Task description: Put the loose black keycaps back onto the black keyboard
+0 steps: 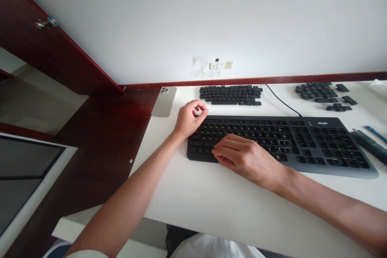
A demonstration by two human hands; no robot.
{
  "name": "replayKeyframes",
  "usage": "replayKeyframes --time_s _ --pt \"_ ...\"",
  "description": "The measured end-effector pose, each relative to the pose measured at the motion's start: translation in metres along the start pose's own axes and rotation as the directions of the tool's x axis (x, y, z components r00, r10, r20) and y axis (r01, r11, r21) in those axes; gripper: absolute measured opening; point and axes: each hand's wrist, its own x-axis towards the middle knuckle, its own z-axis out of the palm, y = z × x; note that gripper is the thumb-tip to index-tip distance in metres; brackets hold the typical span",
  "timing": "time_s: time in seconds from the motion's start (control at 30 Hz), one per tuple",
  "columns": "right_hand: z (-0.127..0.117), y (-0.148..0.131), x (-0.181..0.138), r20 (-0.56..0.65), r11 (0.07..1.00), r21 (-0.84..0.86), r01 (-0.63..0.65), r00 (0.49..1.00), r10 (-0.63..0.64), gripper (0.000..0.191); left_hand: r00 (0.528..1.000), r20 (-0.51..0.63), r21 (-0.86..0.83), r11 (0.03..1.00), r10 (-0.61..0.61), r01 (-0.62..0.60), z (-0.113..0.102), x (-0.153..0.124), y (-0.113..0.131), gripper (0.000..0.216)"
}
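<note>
A black keyboard (302, 149) lies on the white table, with open key sockets over most of it. Several flat keycaps (199, 147) sit in its lower-left corner. At the upper-left corner is my left hand (190, 117), its thumb and fingers curled together into a loop; anything between the tips is too small to tell. My right hand (242, 155) reaches over the lower-left rows with its fingers pressed together, tips down at the keys. Whatever they pinch is hidden. Behind the keyboard, loose black keycaps (231, 93) are laid out in rows.
A phone (165, 102) lies face down at the table's left edge. More keycaps (314, 90) are grouped at the back right. A cable (281, 100) runs back from the keyboard. A dark elongated object (370, 145) and a blue stick (375, 133) lie at the right.
</note>
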Motion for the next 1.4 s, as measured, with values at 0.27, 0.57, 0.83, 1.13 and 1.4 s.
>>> replayKeyframes --time_s 0.27,0.57,0.83,1.13,1.4 --pt "-0.006 -0.012 0.002 0.094 0.991 -0.131 -0.018 0.995 0.030 0.023 1.000 0.026 0.023 1.000 0.010 -0.011 -0.001 0.000 0.002 0.009" --pt "0.007 -0.034 -0.002 0.117 0.934 -0.349 -0.073 0.986 0.121 0.017 0.999 0.054 0.041 0.999 0.007 -0.010 0.000 0.000 0.003 0.011" --pt "-0.007 -0.019 0.007 0.192 0.971 -0.193 -0.143 0.965 0.180 0.019 0.999 0.052 0.043 0.999 -0.017 0.015 0.001 0.001 0.000 0.012" --pt "-0.035 0.026 0.013 0.019 0.982 -0.135 -0.132 0.991 0.136 0.024 0.994 0.066 0.043 0.996 -0.083 0.080 0.000 0.001 0.000 0.012" --pt "-0.047 0.103 0.002 -0.115 0.866 -0.344 -0.363 0.932 0.344 0.036 0.973 0.219 0.012 0.997 0.075 -0.080 -0.003 -0.001 0.012 0.011"
